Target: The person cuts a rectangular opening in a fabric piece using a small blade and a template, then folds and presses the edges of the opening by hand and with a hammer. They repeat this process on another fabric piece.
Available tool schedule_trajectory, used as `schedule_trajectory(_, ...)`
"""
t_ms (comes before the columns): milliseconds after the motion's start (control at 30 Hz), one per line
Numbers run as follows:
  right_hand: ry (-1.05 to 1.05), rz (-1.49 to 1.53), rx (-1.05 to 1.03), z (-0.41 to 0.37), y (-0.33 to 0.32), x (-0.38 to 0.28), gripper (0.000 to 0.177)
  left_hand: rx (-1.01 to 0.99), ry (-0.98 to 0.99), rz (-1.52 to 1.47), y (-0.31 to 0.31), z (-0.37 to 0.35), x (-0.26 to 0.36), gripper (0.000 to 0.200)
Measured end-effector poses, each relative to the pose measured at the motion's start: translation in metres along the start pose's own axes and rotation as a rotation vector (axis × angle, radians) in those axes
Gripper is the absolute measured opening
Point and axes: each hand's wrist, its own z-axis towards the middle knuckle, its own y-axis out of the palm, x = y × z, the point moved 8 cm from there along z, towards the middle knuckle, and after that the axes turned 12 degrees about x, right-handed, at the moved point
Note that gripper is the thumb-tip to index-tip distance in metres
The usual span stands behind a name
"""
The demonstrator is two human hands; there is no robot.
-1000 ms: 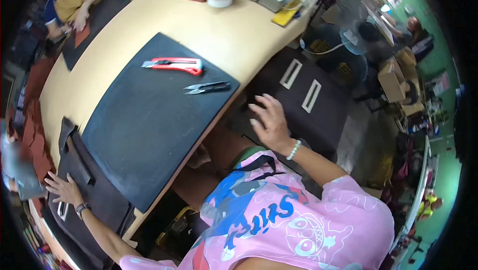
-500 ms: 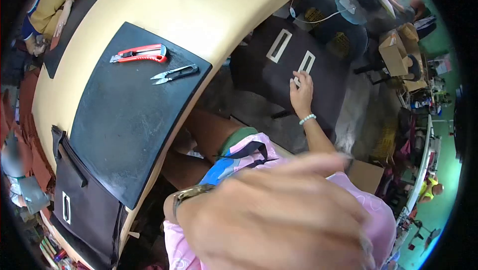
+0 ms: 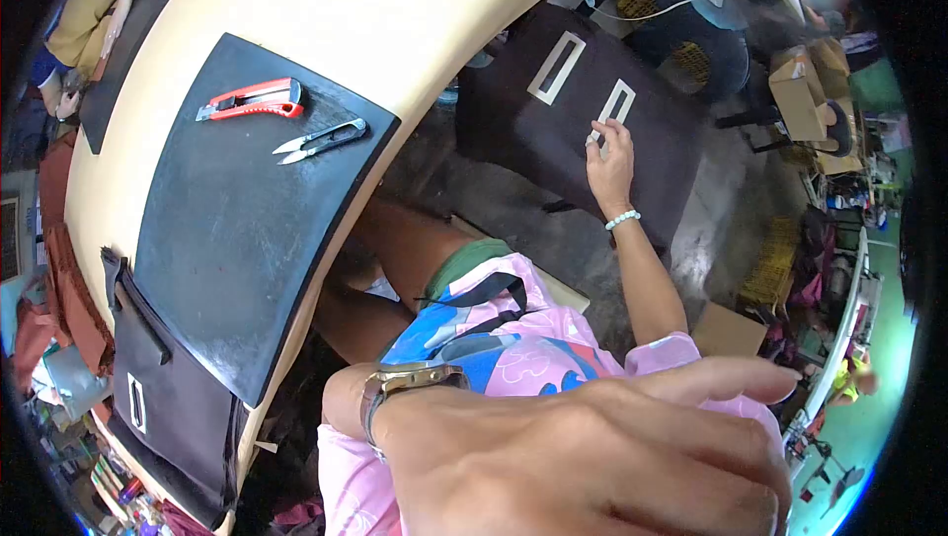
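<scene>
My left hand, with a watch at the wrist, fills the lower foreground close to the camera. Its back faces me; one finger sticks out apart from the others, whose tips are bent out of sight, and no object shows in it. Further off, my right hand, wearing a beaded bracelet, has thumb and fingers closed at the lower end of a pale rectangular frame. That frame lies on a dark brown panel. A second, longer pale frame lies to its left.
On the cream table a black mat carries a red utility knife and thread snips. Dark pieces with a frame hang over the near edge. Another person's arm rests at far left. Cardboard boxes stand right.
The view has shifted slightly. My left hand has dropped a little lower and shows less blur, with the watch now plain. My right hand stays at the same frame.
</scene>
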Motion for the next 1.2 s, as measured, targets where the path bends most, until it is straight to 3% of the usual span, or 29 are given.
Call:
schedule_trajectory(267,0.001,0.040,-0.012,0.000,0.004,0.006,0.026,-0.048,-0.071,0.093,-0.011,0.002,-0.013,0.023)
schedule_trajectory(400,-0.013,0.047,-0.048,0.001,0.008,0.003,0.028,-0.087,-0.151,0.284,-0.028,0.000,-0.029,0.022)
schedule_trajectory(500,-0.221,0.040,-0.063,0.006,0.011,-0.019,0.029,-0.052,-0.259,0.565,-0.060,-0.009,-0.050,0.022)
schedule_trajectory(633,-0.522,0.055,-0.244,0.009,0.018,-0.070,0.043,0.238,-0.583,0.840,-0.136,-0.038,-0.089,0.029)
schedule_trajectory(700,-0.590,0.045,-0.283,0.004,0.027,-0.070,0.028,0.275,-0.720,0.994,-0.160,-0.055,-0.101,0.032)
schedule_trajectory(767,-0.583,0.020,-0.389,-0.001,0.037,-0.064,0.021,0.255,-0.719,1.149,-0.172,-0.060,-0.104,0.027)
schedule_trajectory(800,-0.594,0.077,-0.309,0.001,0.031,-0.069,0.021,0.243,-0.717,1.227,-0.178,-0.062,-0.106,0.025)
schedule_trajectory(900,-0.432,0.146,-0.449,0.010,0.036,-0.057,0.019,0.277,-0.470,1.309,-0.188,-0.061,-0.110,0.022)
schedule_trajectory(1000,0.090,0.419,-0.465,0.025,0.033,-0.021,0.017,0.379,-0.623,1.269,-0.205,-0.061,-0.123,0.023)
schedule_trajectory(1100,0.282,0.524,-0.262,0.055,0.007,0.000,0.018,0.430,-0.551,1.322,-0.212,-0.039,-0.131,0.029)
schedule_trajectory(1200,0.252,0.681,-0.192,0.077,-0.017,0.004,0.019,0.436,-0.396,1.378,-0.208,-0.016,-0.139,0.040)
